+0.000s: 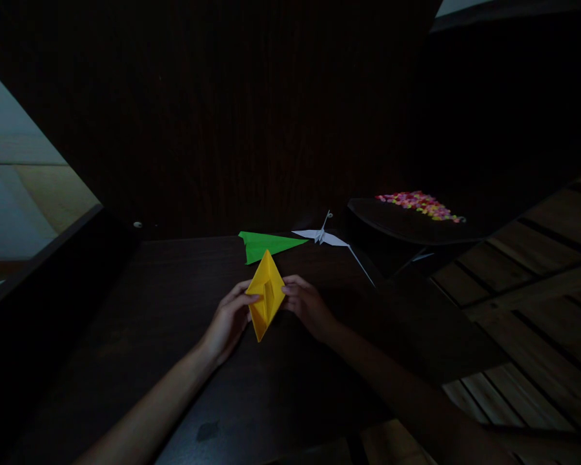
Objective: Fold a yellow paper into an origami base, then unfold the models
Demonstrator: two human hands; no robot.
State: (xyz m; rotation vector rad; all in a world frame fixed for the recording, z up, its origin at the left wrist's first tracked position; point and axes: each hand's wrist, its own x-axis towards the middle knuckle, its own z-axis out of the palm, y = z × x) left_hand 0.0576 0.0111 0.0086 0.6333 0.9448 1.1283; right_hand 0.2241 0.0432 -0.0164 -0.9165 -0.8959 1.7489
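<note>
A yellow folded paper boat [272, 288] is held up between my two hands, its pointed ends toward the top and bottom of the view. My left hand [230, 320] grips its left edge, the thumb lying over the paper. On the opposite edge my right hand [307, 305] pinches the paper, with some fingers behind it. Just beyond the boat lies a green paper plane [266, 245], its tip pointing right. A white paper crane [320, 237] with spread wings rests to the right of the plane.
Below everything is a dark wooden surface [126, 336], with a raised side board [43, 258] at left and a tall dark panel [252, 129] behind. On a rounded shelf [392, 219] at right sits a pile of small colourful pieces [421, 203]. Slatted wood [537, 310] shows at lower right.
</note>
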